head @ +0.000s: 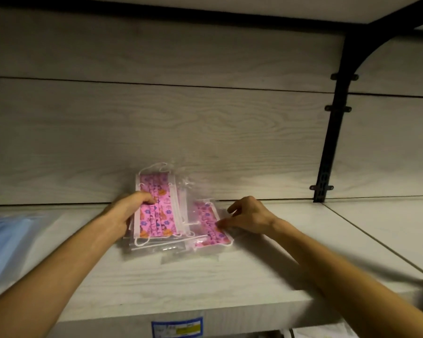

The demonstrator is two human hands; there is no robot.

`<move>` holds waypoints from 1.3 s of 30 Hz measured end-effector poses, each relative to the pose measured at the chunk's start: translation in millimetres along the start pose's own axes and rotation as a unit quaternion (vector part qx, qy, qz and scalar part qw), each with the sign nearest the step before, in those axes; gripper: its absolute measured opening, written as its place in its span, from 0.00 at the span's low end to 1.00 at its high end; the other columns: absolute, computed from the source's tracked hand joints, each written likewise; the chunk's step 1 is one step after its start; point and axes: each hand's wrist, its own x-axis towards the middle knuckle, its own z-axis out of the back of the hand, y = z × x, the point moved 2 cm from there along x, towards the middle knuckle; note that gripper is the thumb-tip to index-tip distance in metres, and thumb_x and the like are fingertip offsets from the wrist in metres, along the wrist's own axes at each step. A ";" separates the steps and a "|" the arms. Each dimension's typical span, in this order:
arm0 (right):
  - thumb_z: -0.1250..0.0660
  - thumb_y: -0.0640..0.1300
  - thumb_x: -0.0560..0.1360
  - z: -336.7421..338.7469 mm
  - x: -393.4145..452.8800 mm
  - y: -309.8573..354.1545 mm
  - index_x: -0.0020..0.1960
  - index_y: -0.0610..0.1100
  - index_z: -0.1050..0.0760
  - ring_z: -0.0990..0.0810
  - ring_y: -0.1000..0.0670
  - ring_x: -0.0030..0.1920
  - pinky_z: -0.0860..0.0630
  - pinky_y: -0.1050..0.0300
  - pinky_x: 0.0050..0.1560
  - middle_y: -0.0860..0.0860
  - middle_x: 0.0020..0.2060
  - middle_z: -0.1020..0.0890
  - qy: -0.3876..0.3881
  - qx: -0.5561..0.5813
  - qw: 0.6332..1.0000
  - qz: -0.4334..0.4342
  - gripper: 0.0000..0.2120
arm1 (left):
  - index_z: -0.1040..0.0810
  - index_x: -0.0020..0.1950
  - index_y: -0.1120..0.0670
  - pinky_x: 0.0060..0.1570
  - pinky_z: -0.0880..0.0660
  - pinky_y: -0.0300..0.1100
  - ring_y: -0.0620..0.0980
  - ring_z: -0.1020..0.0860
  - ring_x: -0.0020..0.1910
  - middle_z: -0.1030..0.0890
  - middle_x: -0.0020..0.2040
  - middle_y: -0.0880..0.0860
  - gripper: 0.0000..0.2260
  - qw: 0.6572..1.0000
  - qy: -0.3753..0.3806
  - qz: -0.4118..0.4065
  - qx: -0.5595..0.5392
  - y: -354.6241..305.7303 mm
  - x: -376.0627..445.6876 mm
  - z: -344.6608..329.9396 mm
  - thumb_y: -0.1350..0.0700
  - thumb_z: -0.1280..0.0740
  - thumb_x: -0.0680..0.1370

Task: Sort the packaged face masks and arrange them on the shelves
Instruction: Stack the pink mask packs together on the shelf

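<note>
A stack of pink patterned face masks in clear packets [160, 208] stands tilted on edge on the pale wooden shelf [205, 284], leaning towards the back panel. My left hand [126, 212] grips its left side, thumb across the front. Just to the right, one more pink mask packet [211, 225] lies flat on the shelf. My right hand [248, 217] pinches that packet's right edge with curled fingers. Clear plastic packet ends spread on the shelf below the stack.
Blue mask packets [7, 242] lie at the shelf's left end. A black bracket upright [327, 152] rises at the right, with a shelf seam beyond it. A price label [177, 328] sits on the shelf's front edge. Another shelf overhangs above.
</note>
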 end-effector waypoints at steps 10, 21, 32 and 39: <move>0.32 0.33 0.77 30.8 -4.6 -23.4 0.53 0.37 0.17 0.16 0.50 0.31 0.20 0.62 0.31 0.42 0.44 0.14 -0.001 0.188 0.981 -0.045 0.08 | 0.23 0.41 0.57 0.40 0.19 0.50 0.56 0.19 0.29 0.19 0.29 0.56 0.04 1.000 -0.012 -0.006 0.004 -3.4 3.8 9.1 0.62 0.33 0.76; 0.23 0.40 0.72 26.2 -23.8 -4.2 0.56 0.38 0.17 0.14 0.41 0.54 0.21 0.44 0.63 0.43 0.49 0.13 0.156 0.194 0.968 -0.027 0.14 | 0.25 0.48 0.59 0.44 0.18 0.57 0.58 0.17 0.31 0.17 0.31 0.58 0.02 0.998 0.033 0.012 0.057 1.5 -0.5 4.2 0.64 0.37 0.79; 0.33 0.41 0.74 54.2 -10.9 -37.4 0.42 0.31 0.19 0.25 0.46 0.38 0.30 0.56 0.38 0.44 0.34 0.22 -0.110 0.144 0.982 -0.059 0.12 | 0.24 0.54 0.59 0.58 0.22 0.65 0.66 0.18 0.53 0.18 0.50 0.66 0.07 0.999 0.027 0.021 0.040 5.4 -1.5 6.5 0.62 0.35 0.77; 0.36 0.37 0.70 61.6 -12.8 -32.8 0.28 0.42 0.27 0.27 0.46 0.33 0.32 0.55 0.34 0.46 0.29 0.26 -0.212 0.234 0.948 -0.040 0.12 | 0.23 0.52 0.59 0.58 0.22 0.64 0.66 0.17 0.53 0.16 0.46 0.64 0.06 0.999 0.029 0.023 0.035 5.5 -3.6 4.5 0.61 0.32 0.75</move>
